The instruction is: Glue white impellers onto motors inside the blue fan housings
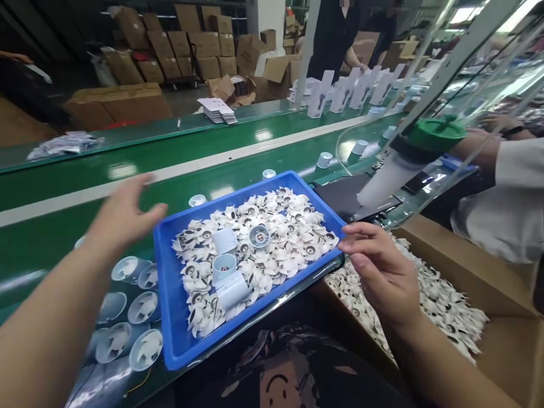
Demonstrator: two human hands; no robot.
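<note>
A blue tray [170, 345] full of small white fan blades [293, 238] rests in front of me, tilted in view. Several pale blue cups lie among the blades, one of them a cup [224, 266] with its open end showing. My left hand [124, 212] hovers over the belt beyond the tray's left corner, fingers stretched and nothing in them. At the tray's right corner is my right hand [385, 272], its fingers bent and close together near the rim; whether it grips anything is hard to see. Left of the tray stand several cups [145, 349] with white blades inside.
A green conveyor belt [191, 170] runs behind the tray, carrying a few cups [324, 160]. On the right are a cardboard box [505, 283] of more blades and a green-capped container [395, 164]. White boxes [340, 96] line the far side near a co-worker [334, 39].
</note>
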